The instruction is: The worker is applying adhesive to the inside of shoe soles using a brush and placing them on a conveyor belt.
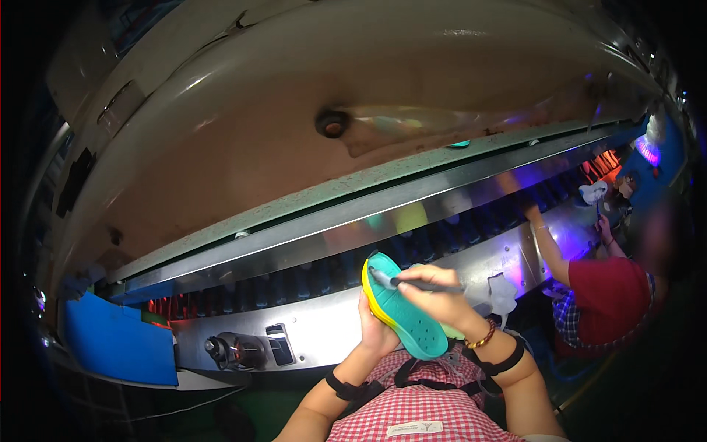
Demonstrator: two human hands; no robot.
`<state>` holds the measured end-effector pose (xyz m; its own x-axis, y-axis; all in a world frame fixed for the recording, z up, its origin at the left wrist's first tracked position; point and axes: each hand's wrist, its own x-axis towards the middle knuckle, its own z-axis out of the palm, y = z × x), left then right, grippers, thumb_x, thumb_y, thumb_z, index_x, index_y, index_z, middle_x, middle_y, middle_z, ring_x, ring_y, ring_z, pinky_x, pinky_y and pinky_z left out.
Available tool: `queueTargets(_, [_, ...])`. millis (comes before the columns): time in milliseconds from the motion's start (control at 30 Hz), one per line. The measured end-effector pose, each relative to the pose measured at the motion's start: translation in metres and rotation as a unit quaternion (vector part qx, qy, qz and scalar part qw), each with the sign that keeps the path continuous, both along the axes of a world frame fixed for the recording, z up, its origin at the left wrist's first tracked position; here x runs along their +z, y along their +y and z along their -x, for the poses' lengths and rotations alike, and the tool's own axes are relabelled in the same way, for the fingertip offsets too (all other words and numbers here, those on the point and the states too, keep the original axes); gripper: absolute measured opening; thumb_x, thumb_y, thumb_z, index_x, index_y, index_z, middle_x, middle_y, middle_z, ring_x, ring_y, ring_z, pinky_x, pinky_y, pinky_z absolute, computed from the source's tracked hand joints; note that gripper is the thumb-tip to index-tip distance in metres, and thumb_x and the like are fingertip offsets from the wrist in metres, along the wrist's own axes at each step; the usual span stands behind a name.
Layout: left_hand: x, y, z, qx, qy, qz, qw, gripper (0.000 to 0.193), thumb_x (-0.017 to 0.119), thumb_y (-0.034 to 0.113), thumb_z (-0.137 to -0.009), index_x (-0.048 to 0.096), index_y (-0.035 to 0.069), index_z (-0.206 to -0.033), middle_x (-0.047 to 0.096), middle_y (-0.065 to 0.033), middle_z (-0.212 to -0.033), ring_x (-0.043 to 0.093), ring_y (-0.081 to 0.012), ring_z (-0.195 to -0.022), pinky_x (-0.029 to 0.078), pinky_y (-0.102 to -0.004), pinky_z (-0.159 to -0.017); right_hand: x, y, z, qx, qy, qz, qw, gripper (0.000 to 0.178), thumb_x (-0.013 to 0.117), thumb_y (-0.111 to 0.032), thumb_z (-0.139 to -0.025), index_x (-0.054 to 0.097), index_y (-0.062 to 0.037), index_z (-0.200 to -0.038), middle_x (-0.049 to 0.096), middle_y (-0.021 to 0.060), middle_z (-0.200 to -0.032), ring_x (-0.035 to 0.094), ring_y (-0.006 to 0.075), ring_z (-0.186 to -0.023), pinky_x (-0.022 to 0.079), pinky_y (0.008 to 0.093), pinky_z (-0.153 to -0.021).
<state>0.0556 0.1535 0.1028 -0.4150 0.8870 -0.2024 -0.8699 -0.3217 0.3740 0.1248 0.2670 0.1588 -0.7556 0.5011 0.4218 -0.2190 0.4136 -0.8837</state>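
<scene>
A teal shoe sole [412,318] with a yellow side edge is held up in front of me at a tilt, above the near edge of the metal bench. My left hand [375,330] is closed around its left side from below. My right hand [436,289] grips a brush [382,278] with a dark handle. The brush's greyish head touches or nearly touches the sole's upper face near its far end. Small holes show in the sole's near half. Part of another light-coloured piece shows behind my right wrist, too hidden to name.
A conveyor [309,281] with dark slats runs past the steel bench [324,318]. On the bench's left stand a dark bottle [234,351] and a phone-like object [280,345]. A white cloth [502,295] hangs to my right. A co-worker in red [607,298] reaches toward the conveyor. A blue panel [121,340] stands left.
</scene>
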Motion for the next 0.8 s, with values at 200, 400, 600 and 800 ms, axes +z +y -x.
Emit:
queueTargets(200, [-0.002,-0.022,0.033,0.028,0.069,0.021,0.997,0.078,0.017,0.067,-0.082,0.044,0.006,-0.121,0.057,-0.0147,-0.107,0.055,-0.0305,-0.098,0.043,-0.0445,-0.088,0.007,-0.022,-0.049,0.162,-0.106,-0.114,0.974,0.016,0.065,-0.008,-0.070,0.064,-0.0015,-0.085,0.063,0.0140,-0.087,0.062,0.0276,-0.081,0.050,0.0323,-0.073])
queueTargets(400, [0.023,-0.023,0.017,-0.034,-0.028,-0.016,0.999,0.086,0.018,0.074,-0.078,0.041,0.007,-0.126,0.052,-0.0165,-0.115,0.054,-0.0329,-0.101,0.042,-0.0473,-0.089,0.042,0.002,-0.049,0.200,-0.064,0.017,0.978,0.019,0.067,-0.001,-0.070,0.065,-0.0003,-0.089,0.065,0.0113,-0.089,0.062,0.0215,-0.082,0.049,0.0312,-0.075])
queueTargets(600, [0.027,-0.013,0.009,-0.023,-0.087,-0.110,0.990,0.071,0.022,0.062,-0.085,0.043,0.006,-0.123,0.053,-0.0150,-0.115,0.054,-0.0306,-0.102,0.046,-0.0428,-0.086,0.048,-0.013,-0.040,0.189,-0.080,-0.007,0.979,0.019,0.067,-0.001,-0.071,0.066,-0.0006,-0.089,0.066,0.0118,-0.087,0.063,0.0180,-0.080,0.049,0.0276,-0.072])
queueTargets(800, [0.050,-0.010,0.015,-0.032,-0.004,-0.074,0.997,0.079,0.018,0.067,-0.081,0.044,0.003,-0.120,0.056,-0.0218,-0.104,0.058,-0.0346,-0.088,0.048,-0.0446,-0.079,0.040,0.000,-0.042,0.129,-0.075,0.073,0.986,0.018,0.067,-0.004,-0.073,0.066,-0.0011,-0.091,0.066,0.0112,-0.081,0.062,0.0127,-0.067,0.049,0.0237,-0.059])
